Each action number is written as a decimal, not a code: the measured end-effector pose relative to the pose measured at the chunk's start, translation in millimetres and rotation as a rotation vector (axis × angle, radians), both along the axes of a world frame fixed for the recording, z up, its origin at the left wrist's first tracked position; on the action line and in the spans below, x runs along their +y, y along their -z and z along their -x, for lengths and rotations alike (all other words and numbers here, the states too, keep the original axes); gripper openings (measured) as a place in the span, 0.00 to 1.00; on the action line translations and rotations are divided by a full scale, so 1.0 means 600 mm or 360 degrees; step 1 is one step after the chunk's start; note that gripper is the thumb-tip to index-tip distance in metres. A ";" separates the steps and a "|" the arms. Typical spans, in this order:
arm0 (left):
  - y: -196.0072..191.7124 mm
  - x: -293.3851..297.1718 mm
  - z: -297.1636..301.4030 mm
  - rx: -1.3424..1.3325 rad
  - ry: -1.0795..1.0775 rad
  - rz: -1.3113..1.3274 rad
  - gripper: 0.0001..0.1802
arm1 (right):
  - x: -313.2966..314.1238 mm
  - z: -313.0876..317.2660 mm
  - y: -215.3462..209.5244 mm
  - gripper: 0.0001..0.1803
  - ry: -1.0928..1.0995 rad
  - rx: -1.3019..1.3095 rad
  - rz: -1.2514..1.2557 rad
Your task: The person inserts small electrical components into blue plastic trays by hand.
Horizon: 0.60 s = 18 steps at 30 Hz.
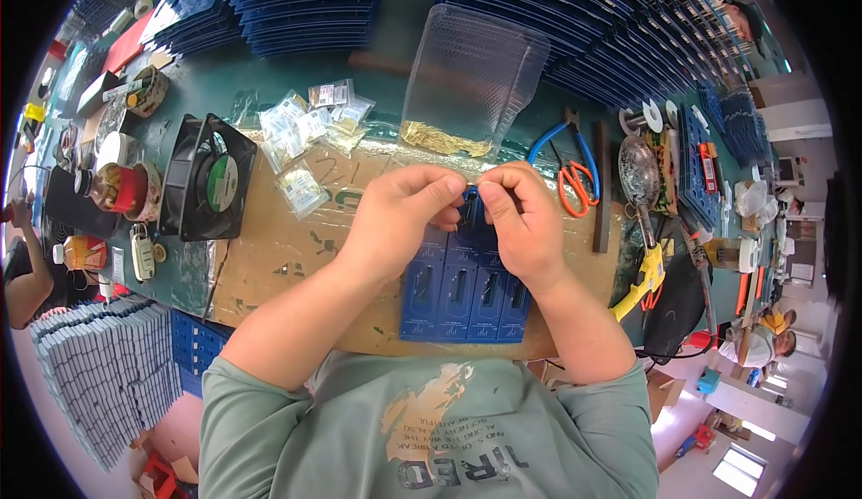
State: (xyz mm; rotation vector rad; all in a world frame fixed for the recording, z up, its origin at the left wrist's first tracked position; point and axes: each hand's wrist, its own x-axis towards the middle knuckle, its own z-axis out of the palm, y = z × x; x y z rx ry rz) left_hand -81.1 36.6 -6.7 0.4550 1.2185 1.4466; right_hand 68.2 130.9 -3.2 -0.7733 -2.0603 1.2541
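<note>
My left hand and my right hand meet over a blue circuit-board panel that lies on a sheet of brown cardboard. Both hands pinch a small blue part between thumbs and fingers, just above the panel's far edge. The part is mostly hidden by my fingers. The panel is made of several narrow strips side by side.
A clear plastic tray with gold-coloured pieces stands behind my hands. Small bagged parts and a black fan lie at left. Blue-handled pliers and orange scissors lie at right. Stacks of blue panels fill the back. Other people work at both sides.
</note>
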 end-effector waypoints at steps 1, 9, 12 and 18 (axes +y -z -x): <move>0.003 0.001 0.000 -0.0075 -0.0031 -0.0003 0.12 | 0.002 -0.002 0.003 0.06 0.0032 0.0052 0.0096; 0.007 -0.001 -0.002 -0.0103 -0.0024 -0.0021 0.12 | -0.003 0.002 -0.004 0.05 -0.0044 0.0067 -0.0003; 0.008 -0.002 -0.004 -0.0096 -0.0007 -0.0031 0.12 | -0.007 0.004 -0.011 0.07 0.0046 -0.0030 0.0038; 0.007 0.001 -0.003 -0.0066 -0.0035 -0.0039 0.12 | -0.007 0.009 -0.005 0.06 0.0062 0.0027 0.0156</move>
